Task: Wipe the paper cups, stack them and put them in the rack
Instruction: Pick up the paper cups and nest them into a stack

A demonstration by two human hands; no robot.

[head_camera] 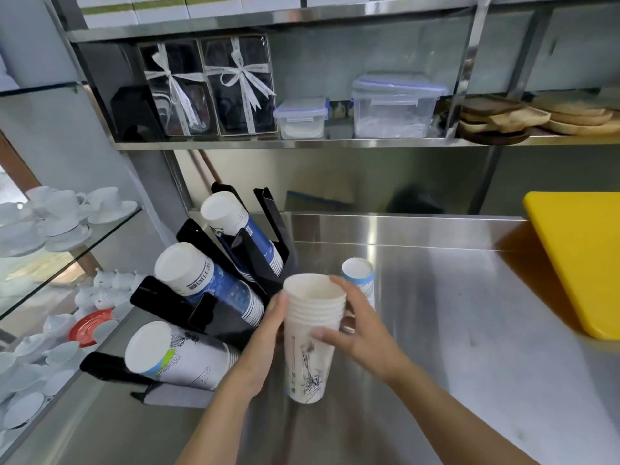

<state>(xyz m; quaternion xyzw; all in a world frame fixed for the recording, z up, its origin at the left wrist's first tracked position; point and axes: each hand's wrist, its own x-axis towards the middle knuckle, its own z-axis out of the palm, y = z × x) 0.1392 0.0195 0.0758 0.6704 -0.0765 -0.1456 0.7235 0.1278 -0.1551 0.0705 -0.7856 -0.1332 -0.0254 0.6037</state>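
An upright stack of several white paper cups (310, 333) with a dark ink drawing stands over the steel counter, mouth up. My left hand (268, 333) presses its left side and my right hand (355, 327) wraps its right side, so both hold it. Just behind it an upside-down cup with a blue band (358, 275) stands on the counter. To the left, the black cup rack (201, 317) holds three slanted stacks: a blue-printed one at the back (235, 229), a blue-printed one in the middle (201, 280) and a white one with green print at the front (174, 357).
A yellow cutting board (580, 256) leans at the right. The steel counter (469, 330) stretches to the right of the cups. A shelf above carries plastic boxes (396, 105), gift boxes and wooden plates. Glass shelves at the left hold white teacups (63, 216).
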